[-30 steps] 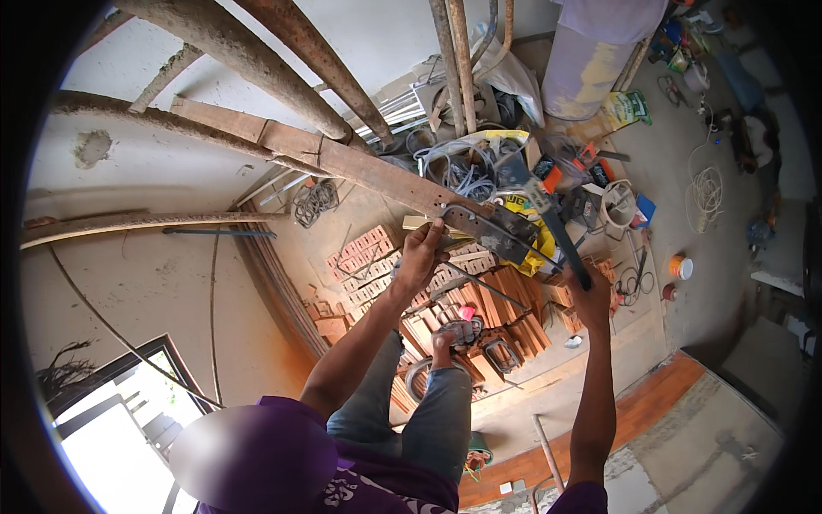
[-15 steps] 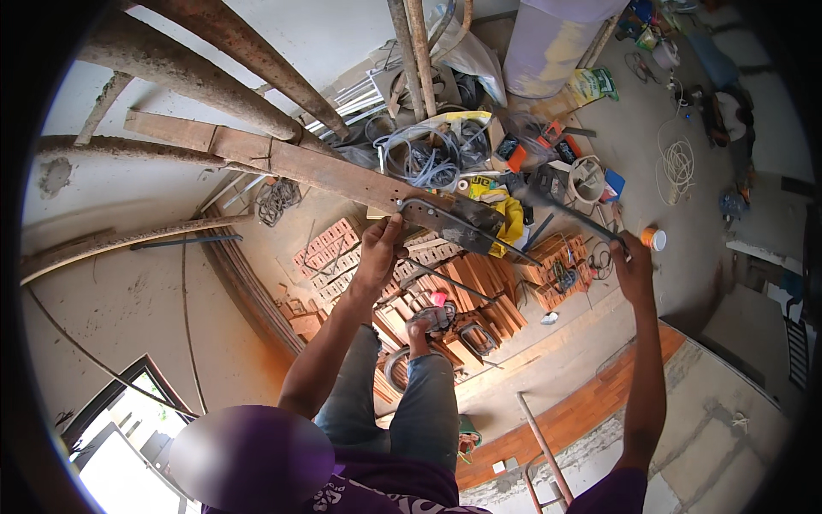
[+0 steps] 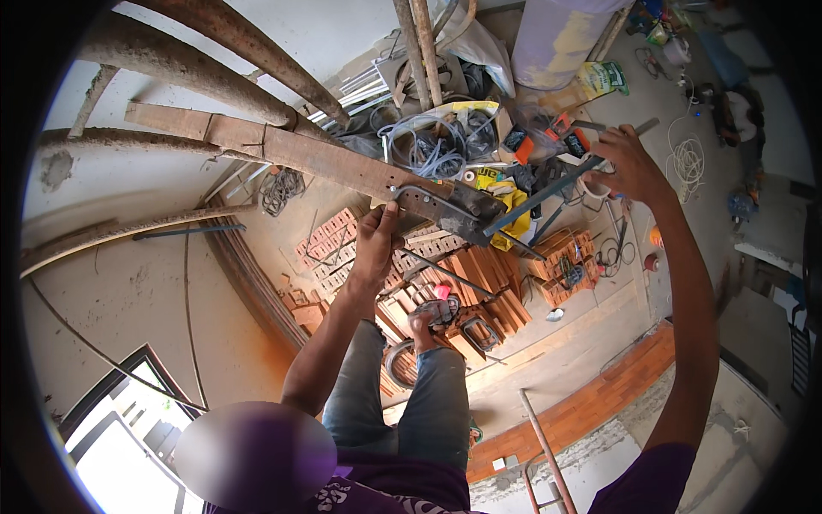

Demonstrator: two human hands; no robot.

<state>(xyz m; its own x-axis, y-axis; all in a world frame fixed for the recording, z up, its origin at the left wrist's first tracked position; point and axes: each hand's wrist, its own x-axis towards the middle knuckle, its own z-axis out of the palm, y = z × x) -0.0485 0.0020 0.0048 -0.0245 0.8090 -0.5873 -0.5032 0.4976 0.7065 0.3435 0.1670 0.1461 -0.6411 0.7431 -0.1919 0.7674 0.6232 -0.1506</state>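
Note:
A long wooden plank runs from upper left toward the middle, with a dark plate and pegs at its near end. A thin metal rod lies bent against the pegs. My left hand is closed on this rod at the plank's near edge; another straight length of rod slants down right from beside the hand. My right hand is wrapped round a long blue-grey metal bar. The bar's lower tip is at the end of the plate; I cannot tell whether it touches the rod.
Rusty poles cross the upper left beside the wall. Below lie stacked bricks, orange-brown lengths, coiled clear hose and yellow bags. White cable lies coiled on the floor at right. A metal pole stands near my right side.
My right hand has moved up and away with the bar, whose tip has swung down to the plank's end. My left hand stays on the rod, shifted slightly left.

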